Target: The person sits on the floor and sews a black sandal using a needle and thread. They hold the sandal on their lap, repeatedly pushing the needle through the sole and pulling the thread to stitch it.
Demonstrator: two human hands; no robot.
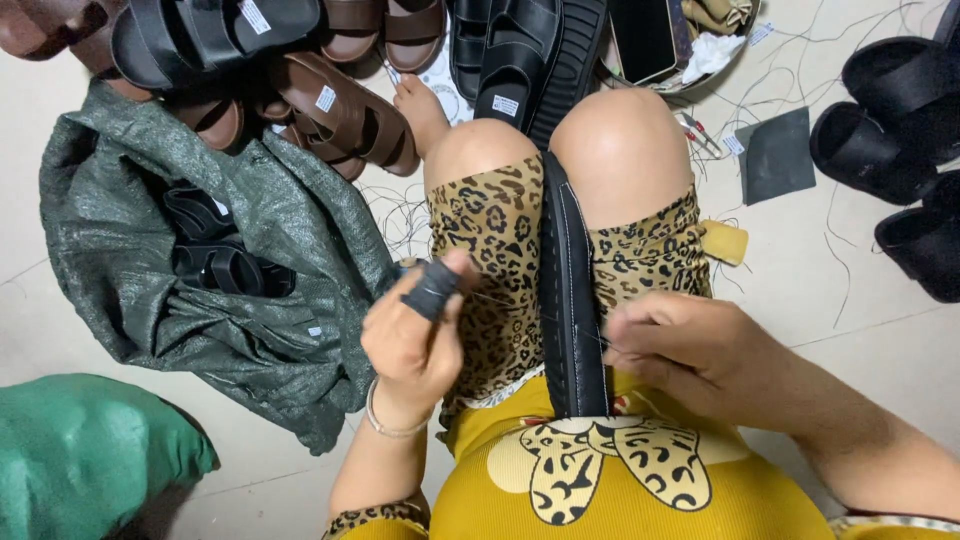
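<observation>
A black sandal (570,270) stands on edge, clamped between my knees, its sole running from my lap to the floor. My left hand (415,335) is raised left of it, one finger wrapped in a black guard, pinching a thin thread that stretches toward the sandal. My right hand (690,350) rests against the sandal's right side, fingers closed near the stitched sole edge; I cannot see a needle in it.
A dark green woven sack (130,270) holding black sandals lies at left. Brown and black sandals (340,110) pile at the top. More black sandals (900,130) sit at right, by a dark square pad (778,155). A phone (645,38) lies in a tray. A green bag (80,450) lies bottom left.
</observation>
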